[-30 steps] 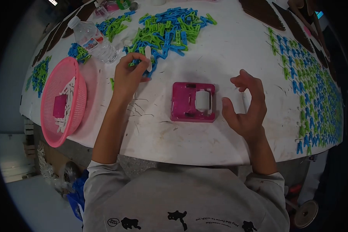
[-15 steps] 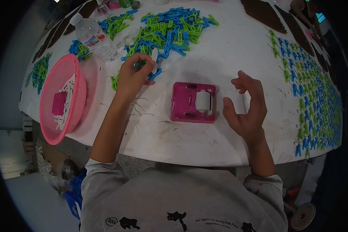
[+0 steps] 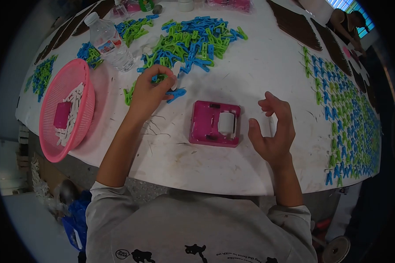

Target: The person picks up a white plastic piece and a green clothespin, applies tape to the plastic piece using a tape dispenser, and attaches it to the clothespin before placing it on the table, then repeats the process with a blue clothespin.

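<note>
The left hand [image 3: 152, 91] has its thumb and index finger together, clamped on a slim white piece [image 3: 176, 69] that stands up past the fingertips. A blue clip [image 3: 175, 94] lies just beside its lower fingers. The right hand [image 3: 275, 131] is curled with thumb and fingertips apart; a thin pale strip [image 3: 273, 125] shows between them, and I cannot tell whether they touch it.

Between the hands sits a magenta dispenser [image 3: 202, 125] with a white roll [image 3: 226, 123] in its right side. Taking it as the clock's centre, with twelve pointing away from the wearer, the left hand and white piece are toward ten, the right hand at three. Dark thin strands [image 3: 152, 127] lie at nine, and farther that way a pink basket [image 3: 91, 94] tilts, holding white pieces [image 3: 74, 107] and a magenta block [image 3: 62, 115].

Toward eleven spreads a heap of blue and green clips [image 3: 195, 41]. A clear bottle [image 3: 115, 49] leans at ten, smaller clip clusters around it. Rows of clips [image 3: 351, 122] run from two to four. Brown toothed pieces [image 3: 294, 25] lie at one on the white table [image 3: 250, 173]; beyond, at two, another person [image 3: 344, 25] bends over its edge.
</note>
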The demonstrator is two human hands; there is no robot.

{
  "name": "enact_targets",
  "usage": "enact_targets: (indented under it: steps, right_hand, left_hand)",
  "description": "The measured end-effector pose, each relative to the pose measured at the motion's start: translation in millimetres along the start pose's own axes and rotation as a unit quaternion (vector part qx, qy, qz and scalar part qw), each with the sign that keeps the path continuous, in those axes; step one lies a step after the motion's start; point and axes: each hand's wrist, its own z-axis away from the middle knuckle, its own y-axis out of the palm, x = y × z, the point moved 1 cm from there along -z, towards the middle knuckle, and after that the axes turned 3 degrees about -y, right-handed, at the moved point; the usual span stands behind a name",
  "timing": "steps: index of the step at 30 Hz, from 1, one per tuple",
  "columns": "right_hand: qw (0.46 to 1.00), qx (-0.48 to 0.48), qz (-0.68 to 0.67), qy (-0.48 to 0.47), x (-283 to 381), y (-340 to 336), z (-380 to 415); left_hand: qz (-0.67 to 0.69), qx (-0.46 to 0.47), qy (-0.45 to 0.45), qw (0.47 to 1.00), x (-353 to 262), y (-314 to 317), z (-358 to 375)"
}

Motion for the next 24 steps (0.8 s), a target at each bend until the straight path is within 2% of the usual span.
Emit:
enact_targets:
  steps: [11,15,19,21,22,24]
  right_hand:
    - [1.0,-0.005,-0.016,0.014,1,1,1]
    - [0.999,-0.012,-0.026,0.018,1,0,0]
    - [0.997,-0.01,-0.049,0.05,8,-3,-1]
    - [0.983,0.025,-0.149,0.103,8,-5,-1]
    - [0.984,0.018,-0.145,0.103,9,-6,-2]
    - [0.909,0.024,-0.351,0.224,12,-4,-1]
  left_hand:
    - [0.005,0.016,0.015,1.0,-3,0,2]
    - [0.017,0.016,0.038,0.999,-26,-8,14]
    - [0.118,0.036,0.054,0.991,-60,-5,32]
    - [0.163,0.066,0.069,0.982,-80,7,43]
    - [0.192,0.1,0.075,0.973,-88,17,52]
    - [0.218,0.135,0.076,0.964,-100,38,65]
